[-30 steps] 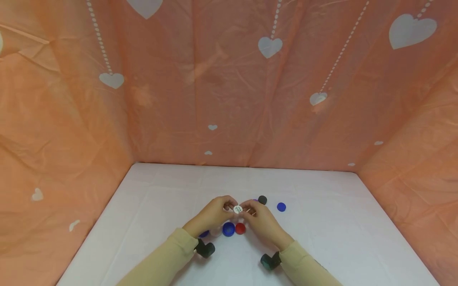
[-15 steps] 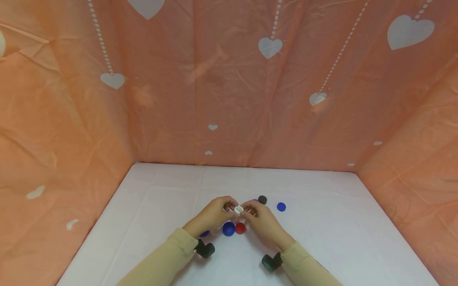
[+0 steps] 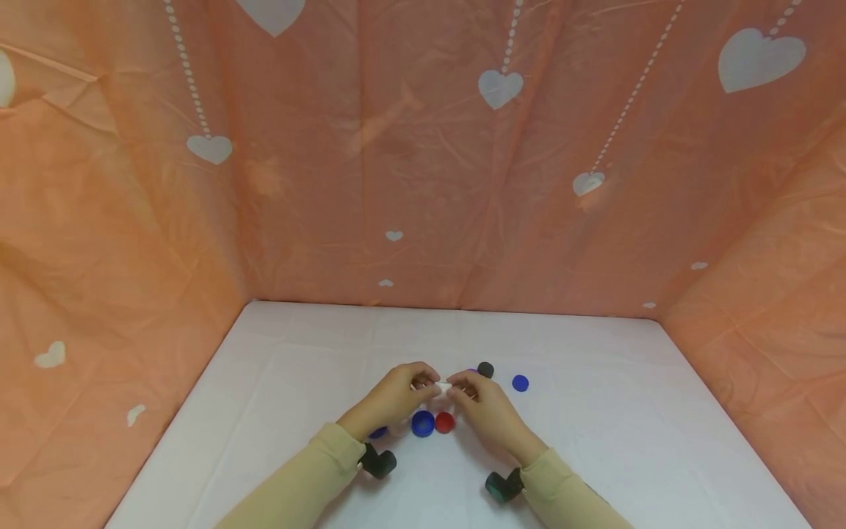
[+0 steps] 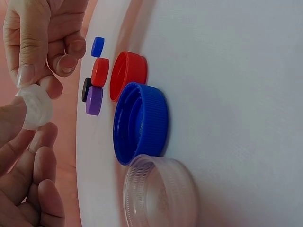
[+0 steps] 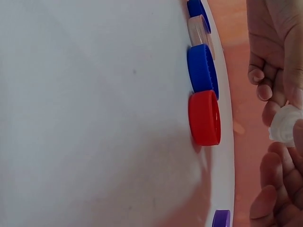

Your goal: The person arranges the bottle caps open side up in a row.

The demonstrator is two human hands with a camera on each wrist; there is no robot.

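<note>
A small white bottle cap [image 3: 444, 383] is held up off the table between both hands, seen nearly edge-on in the head view. My left hand [image 3: 399, 389] pinches it from the left; my right hand [image 3: 487, 406] pinches its other side. The left wrist view shows the inner side of the white cap [image 4: 39, 108], with a thumb of each hand on it. Below the hands sit a large blue cap [image 3: 423, 424] and a red cap [image 3: 445, 422], side by side on the table. A clear cap [image 4: 163, 191] lies next to the blue one.
Another blue cap [image 3: 377, 433] is partly hidden by the left wrist. Beyond the right hand lie a black cap [image 3: 485, 369], a mostly covered purple cap [image 4: 94, 100], a smaller red cap [image 4: 100, 72] and a small blue cap [image 3: 520, 383]. Orange cloth [image 3: 423, 184] hangs behind the white table [image 3: 595, 411].
The white cap has tilted in the fingers: its printed face showed earlier, and now its thin edge shows. Both hands stay in nearly the same place; the caps on the table have not moved.
</note>
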